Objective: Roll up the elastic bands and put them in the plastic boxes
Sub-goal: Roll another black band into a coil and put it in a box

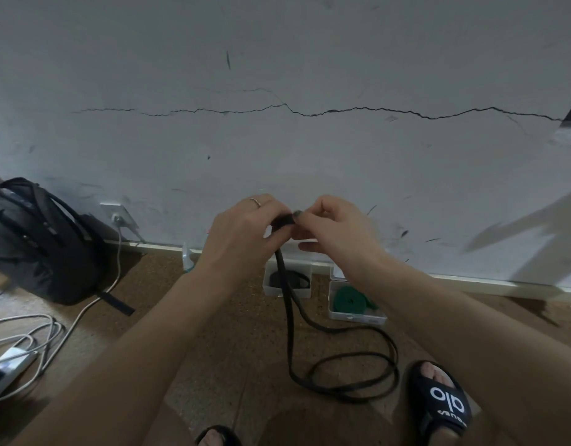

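Observation:
A long black elastic band [290,320] hangs from my hands and loops on the floor in front of my feet. My left hand [242,233] grips its upper end, where a small black roll shows between the fingers. My right hand [329,226] pinches the same roll from the right. Below, by the wall, a clear plastic box [305,292] holds a rolled black band [298,280]. A second clear plastic box [358,315] to its right holds a rolled green band [350,299]. A third box [187,259] peeks out behind my left wrist.
A black backpack [36,239] leans against the cracked white wall [277,140] at left. White cables [27,336] and a power strip [7,365] lie on the brown floor at lower left. My sandalled feet [442,397] stand at the bottom.

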The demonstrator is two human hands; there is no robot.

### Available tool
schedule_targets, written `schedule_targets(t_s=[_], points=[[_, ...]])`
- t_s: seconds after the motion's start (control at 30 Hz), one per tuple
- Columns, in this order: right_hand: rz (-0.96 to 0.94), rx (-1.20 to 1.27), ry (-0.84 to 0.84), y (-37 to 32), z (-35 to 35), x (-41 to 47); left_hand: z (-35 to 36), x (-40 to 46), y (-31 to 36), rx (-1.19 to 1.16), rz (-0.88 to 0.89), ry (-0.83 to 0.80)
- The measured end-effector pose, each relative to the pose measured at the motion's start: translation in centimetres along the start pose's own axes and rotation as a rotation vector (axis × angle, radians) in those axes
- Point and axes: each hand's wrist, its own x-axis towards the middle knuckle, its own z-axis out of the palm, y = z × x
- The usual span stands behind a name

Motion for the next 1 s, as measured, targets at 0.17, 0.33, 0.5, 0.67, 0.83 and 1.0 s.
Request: schedule_targets(t_s=[0.17, 0.33, 0.5, 0.67, 0.83, 1.0], points=[[-0.014, -0.141, -0.011, -0.1, 0.2, -0.2, 0.2, 0.7, 0.2, 0.249, 0.212, 0.033], [0.135, 0.149, -0.094, -0.2, -0.6, 0.1, 0.8, 0.3, 0.4, 0.038, 0.061, 0.010], [0.145, 0.248, -0.186, 0.0, -1.2, 0.3, 0.6, 0.1, 0.5, -0.215, -0.116, 0.031], [0.109, 0.225, -0.277, -0.1, -1.4, 0.4, 0.3, 0.1, 0.4, -0.213, -0.098, 0.046], [0.167, 0.212, -0.278, -0.2, -1.7, 0.6, -0.1, 0.4, 0.3, -0.108, 0.013, -0.026], [0.126, 0.181, -0.142, -0.3, -1.4, 0.6, 0.1, 0.5, 0.2, -0.071, 0.062, -0.050]])
